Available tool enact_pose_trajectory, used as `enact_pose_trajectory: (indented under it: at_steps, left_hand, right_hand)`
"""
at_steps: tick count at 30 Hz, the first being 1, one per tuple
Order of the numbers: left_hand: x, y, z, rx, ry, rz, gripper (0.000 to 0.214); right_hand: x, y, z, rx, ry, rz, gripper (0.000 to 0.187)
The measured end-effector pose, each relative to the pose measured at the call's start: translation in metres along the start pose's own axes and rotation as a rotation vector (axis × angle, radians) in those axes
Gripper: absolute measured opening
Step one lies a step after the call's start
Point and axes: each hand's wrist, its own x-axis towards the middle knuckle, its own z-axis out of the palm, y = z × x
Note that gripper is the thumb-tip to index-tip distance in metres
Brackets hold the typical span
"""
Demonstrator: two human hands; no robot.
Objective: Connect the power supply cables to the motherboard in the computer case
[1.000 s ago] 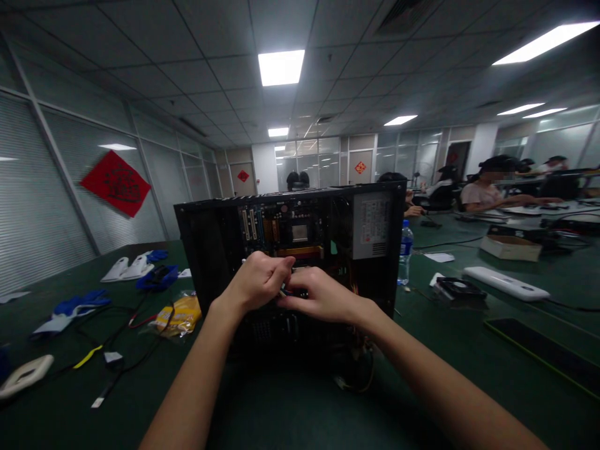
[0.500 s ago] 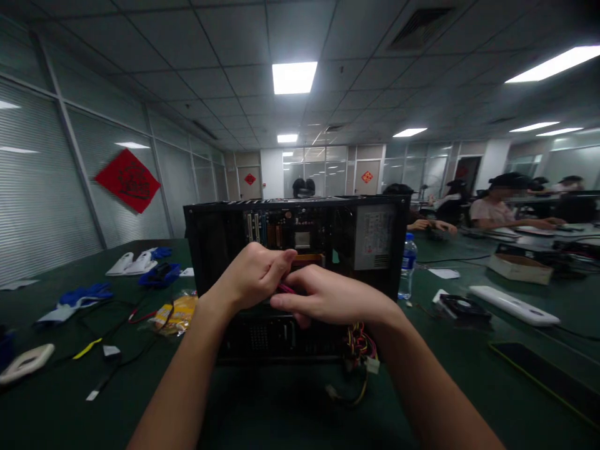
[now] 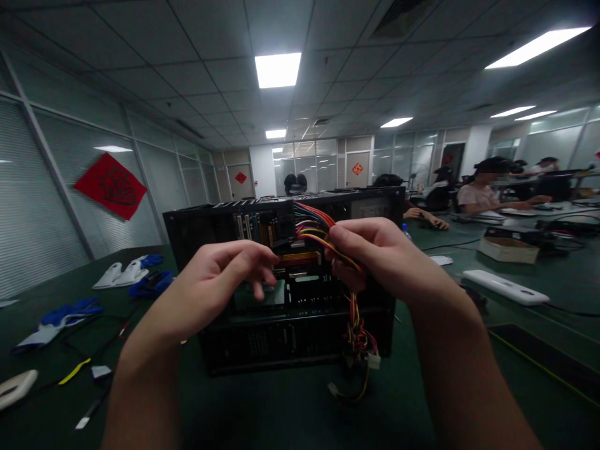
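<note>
An open black computer case [image 3: 300,344] stands on the green table, its inside facing me. My right hand [image 3: 370,250] grips a bundle of coloured power cables [image 3: 312,219] in front of the case's upper right. The bundle fans out toward a dark connector end at its left. My left hand [image 3: 229,275] is at the case's left middle, fingers apart and slightly curled, with nothing in them. Behind the hands parts of the motherboard slots [image 3: 262,230] show. More cables [image 3: 359,334] dangle over the lower right edge, ending in a white plug [image 3: 374,361].
Blue and white gloves [image 3: 70,315] and loose cables lie at the left. On the right are a white power strip [image 3: 505,287], a cardboard box [image 3: 509,249] and a dark flat mat [image 3: 548,359]. A co-worker [image 3: 487,187] sits farther back.
My hands, together before, have moved apart. The right hand has gone up and right, now holding the cable bundle in plain view; the left has moved left and opened. The view has shifted slightly.
</note>
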Motion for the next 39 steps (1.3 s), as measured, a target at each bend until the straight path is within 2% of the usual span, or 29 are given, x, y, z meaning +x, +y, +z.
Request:
enact_pose_trajectory:
  at_steps: [6, 8, 11, 13, 17, 22, 27, 32, 39]
  left_hand:
    - [0.002, 0.011, 0.024, -0.046, 0.159, -0.026, 0.034]
    - [0.003, 0.012, 0.028, -0.088, 0.135, -0.033, 0.036]
    - [0.005, 0.014, 0.029, -0.161, 0.069, -0.018, 0.046]
    - [0.004, 0.014, 0.029, -0.153, 0.066, -0.017, 0.043]
    - [0.003, 0.015, 0.029, -0.13, 0.116, -0.024, 0.03]
    - [0.002, 0.014, 0.029, -0.16, 0.155, 0.022, 0.024]
    - [0.006, 0.01, 0.035, -0.149, 0.209, 0.036, 0.027]
    - [0.009, 0.012, 0.046, -0.231, 0.229, 0.03, 0.033]
    - [0.011, 0.011, 0.053, -0.261, 0.274, 0.037, 0.032]
  right_hand:
    - [0.001, -0.002, 0.022, 0.036, -0.03, -0.023, 0.05]
    - [-0.001, -0.005, 0.029, 0.013, -0.012, -0.057, 0.048]
    - [0.001, -0.005, 0.038, 0.0, 0.118, -0.134, 0.047]
    - [0.003, -0.003, 0.042, 0.0, 0.195, -0.17, 0.047]
    - [0.006, 0.0, 0.046, -0.009, 0.204, -0.193, 0.048]
    - [0.006, 0.002, 0.049, -0.003, 0.173, -0.159, 0.05]
    - [0.009, 0.009, 0.055, 0.023, 0.154, -0.144, 0.059]
    - [0.011, 0.01, 0.06, 0.05, 0.223, -0.174, 0.065]
    - [0.01, 0.012, 0.058, 0.096, 0.204, -0.185, 0.056]
